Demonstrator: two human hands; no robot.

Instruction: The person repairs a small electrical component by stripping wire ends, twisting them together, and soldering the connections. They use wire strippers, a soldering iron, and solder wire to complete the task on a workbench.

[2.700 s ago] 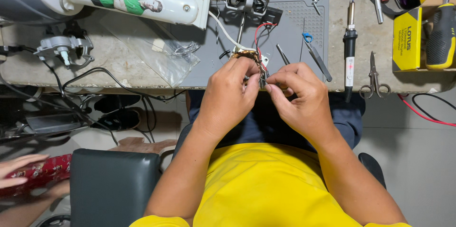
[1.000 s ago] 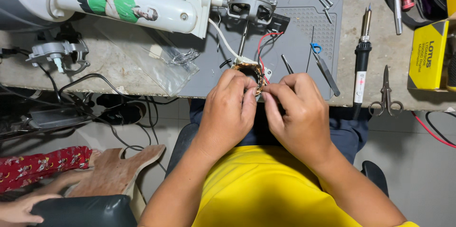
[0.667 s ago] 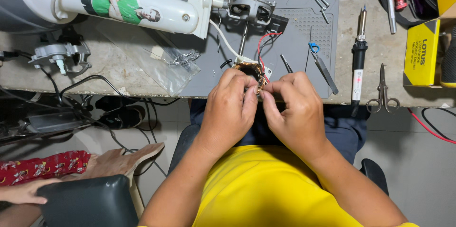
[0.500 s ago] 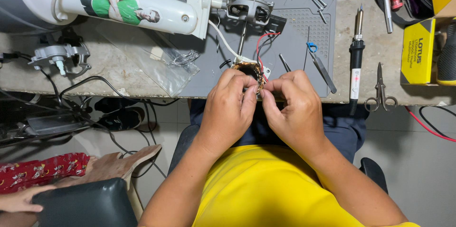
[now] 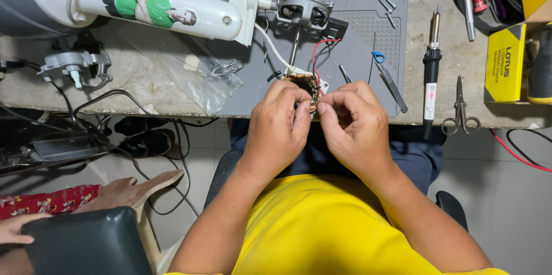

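Both my hands meet at the near edge of the workbench over a small motor stator with copper windings (image 5: 307,86). My left hand (image 5: 279,125) cups the stator from the left. My right hand (image 5: 353,122) pinches at its right side with thumb and forefinger. Red, black and white wires (image 5: 317,53) run from the stator up to a grey motor housing (image 5: 303,9) on the grey work mat (image 5: 368,33). A white fan body (image 5: 167,4) lies at the left, joined to the housing.
A soldering iron (image 5: 430,76), small scissors (image 5: 460,108), a blue-handled tool (image 5: 388,76), loose screws (image 5: 388,4) and a yellow box (image 5: 506,62) lie to the right. A clear plastic bag (image 5: 195,73) lies left of the mat. Another person's hand (image 5: 17,229) and foot show at the lower left.
My hands have stayed on the stator, fingers shifting only slightly. The view drifted a little. The other person's hand at the lower left has moved.
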